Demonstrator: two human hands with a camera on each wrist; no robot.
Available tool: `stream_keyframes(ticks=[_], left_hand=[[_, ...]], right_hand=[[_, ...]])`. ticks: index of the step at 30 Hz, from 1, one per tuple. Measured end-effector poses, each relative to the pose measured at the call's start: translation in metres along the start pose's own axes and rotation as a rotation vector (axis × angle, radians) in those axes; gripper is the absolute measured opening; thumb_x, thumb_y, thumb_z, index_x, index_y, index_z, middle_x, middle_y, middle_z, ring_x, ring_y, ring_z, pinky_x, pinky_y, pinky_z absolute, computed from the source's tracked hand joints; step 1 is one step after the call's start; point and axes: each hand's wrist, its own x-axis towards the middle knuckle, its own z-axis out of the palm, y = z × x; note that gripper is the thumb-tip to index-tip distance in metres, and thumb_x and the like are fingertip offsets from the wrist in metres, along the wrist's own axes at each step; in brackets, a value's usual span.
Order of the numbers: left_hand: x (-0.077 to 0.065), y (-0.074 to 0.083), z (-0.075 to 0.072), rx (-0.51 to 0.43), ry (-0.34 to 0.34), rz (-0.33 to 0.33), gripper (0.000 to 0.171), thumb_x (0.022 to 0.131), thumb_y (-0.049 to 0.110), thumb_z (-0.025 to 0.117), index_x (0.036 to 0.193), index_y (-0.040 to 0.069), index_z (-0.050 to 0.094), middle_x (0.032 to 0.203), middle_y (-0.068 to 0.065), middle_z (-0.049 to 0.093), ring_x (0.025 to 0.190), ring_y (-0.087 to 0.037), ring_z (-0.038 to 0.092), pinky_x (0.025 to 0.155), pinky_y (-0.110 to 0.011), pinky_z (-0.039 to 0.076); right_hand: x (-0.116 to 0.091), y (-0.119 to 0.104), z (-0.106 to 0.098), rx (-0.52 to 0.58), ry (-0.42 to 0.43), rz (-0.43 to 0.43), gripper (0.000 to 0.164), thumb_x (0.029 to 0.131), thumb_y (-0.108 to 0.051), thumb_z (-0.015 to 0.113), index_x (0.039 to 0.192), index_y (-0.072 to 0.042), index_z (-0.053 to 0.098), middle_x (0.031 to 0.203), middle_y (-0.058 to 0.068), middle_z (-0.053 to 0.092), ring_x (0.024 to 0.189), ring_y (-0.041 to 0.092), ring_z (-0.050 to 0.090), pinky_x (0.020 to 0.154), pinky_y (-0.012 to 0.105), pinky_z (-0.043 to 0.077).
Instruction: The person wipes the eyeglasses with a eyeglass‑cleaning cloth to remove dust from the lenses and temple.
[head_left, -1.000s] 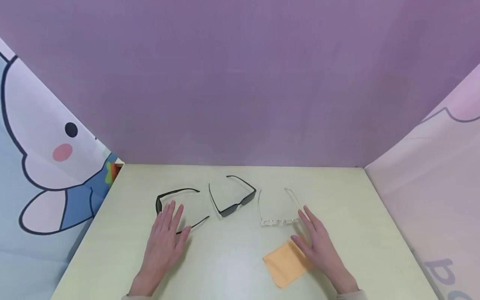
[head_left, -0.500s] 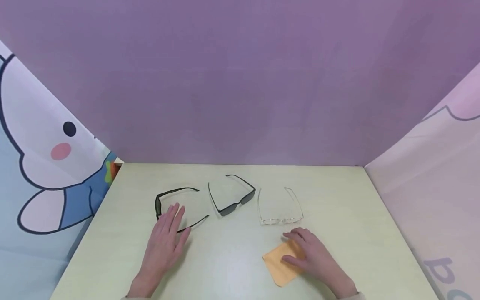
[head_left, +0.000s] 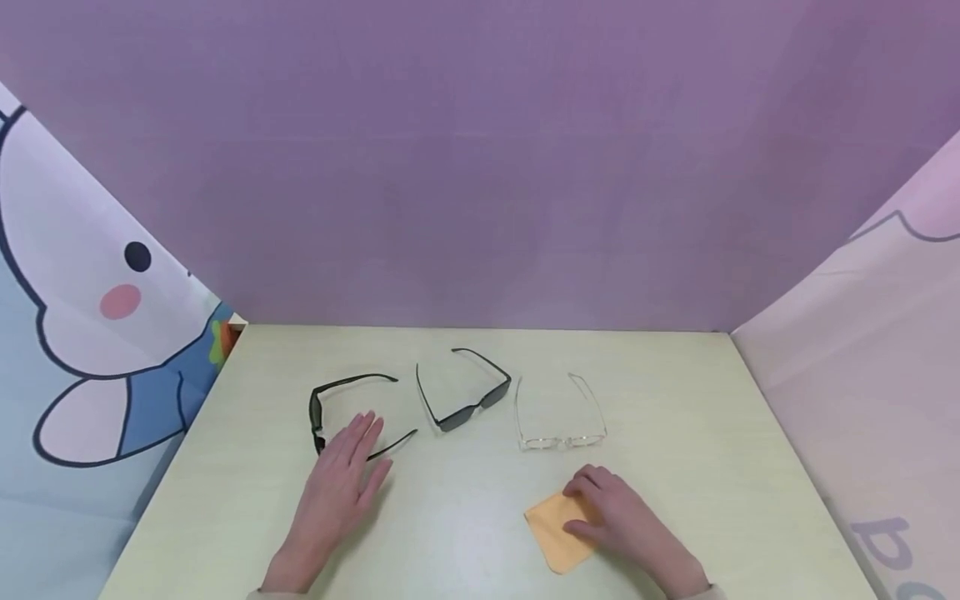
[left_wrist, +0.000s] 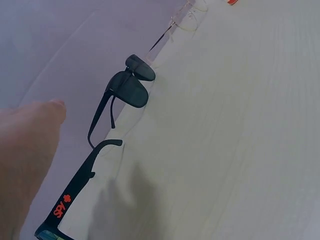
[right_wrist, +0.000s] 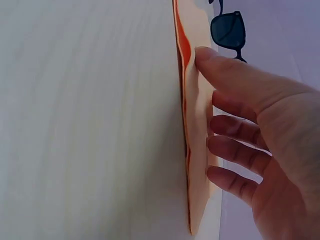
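Note:
My left hand [head_left: 333, 487] is held flat with straight fingers over the black sunglasses [head_left: 316, 408] at the left, hiding part of their front and one temple. In the left wrist view, their temple [left_wrist: 70, 195] carries red "SPY+" lettering. My right hand [head_left: 618, 517] reaches over a folded orange cloth [head_left: 551, 537], covering its right part. In the right wrist view, the thumb and spread, slightly bent fingertips touch the upper face of the cloth [right_wrist: 197, 115], with its folded layers showing along the edge.
A second pair of dark sunglasses [head_left: 456, 418] lies mid-table with temples unfolded. Clear-framed glasses [head_left: 543, 443] lie to its right, behind the cloth. A purple backdrop [head_left: 480, 167] rises behind the pale table [head_left: 450, 533], with printed curtains [head_left: 90, 350] at the sides.
My right hand has moved back from the clear-framed glasses down onto the orange cloth, its fingers bending. My left hand has shifted slightly right and nearer, uncovering more of the left sunglasses' front.

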Motion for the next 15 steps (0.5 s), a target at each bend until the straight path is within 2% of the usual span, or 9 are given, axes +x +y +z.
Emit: stream_keyframes(ticks=[2,5,11,15], left_hand=[[0.0006,0.0001,0.0012,-0.005,0.017,0.023,0.062,0.111,0.045,0.04,0.143,-0.006,0.053,0.149,-0.023,0.052,0.138,-0.04,0.047,0.128,-0.022,0.003],[0.0017,-0.0001,0.0033,-0.005,0.047,0.049,0.067,0.112,0.05,0.03,0.142,-0.006,0.054,0.147,-0.023,0.055,0.136,-0.041,0.049,0.128,-0.022,0.004],[0.0012,0.0001,0.0058,0.011,0.066,0.061,0.068,0.112,0.05,0.03,0.139,-0.006,0.056,0.145,-0.024,0.056,0.133,-0.042,0.052,0.128,-0.023,0.004],[-0.0004,0.0013,0.0058,0.029,0.061,0.052,0.069,0.111,0.051,0.029,0.139,-0.006,0.056,0.144,-0.024,0.057,0.134,-0.041,0.052,0.129,-0.026,0.004]], right_hand=[[0.0006,-0.0005,-0.0004,0.027,-0.01,-0.002,0.032,0.081,-0.036,0.085,0.102,-0.017,0.069,0.106,-0.01,0.061,0.094,0.009,0.057,0.083,0.033,0.056],[0.0017,-0.0014,-0.0008,0.062,-0.031,-0.004,0.024,0.084,-0.033,0.083,0.099,-0.019,0.07,0.104,-0.012,0.062,0.094,0.009,0.058,0.088,0.037,0.057],[0.0043,-0.0021,0.0007,0.088,-0.028,-0.04,0.015,0.085,-0.026,0.083,0.093,-0.023,0.07,0.096,-0.017,0.064,0.091,0.004,0.061,0.098,0.05,0.055],[0.006,-0.001,0.0041,0.107,0.043,-0.106,0.018,0.082,-0.016,0.086,0.088,-0.023,0.07,0.089,-0.018,0.064,0.082,-0.001,0.058,0.082,0.031,0.058]])
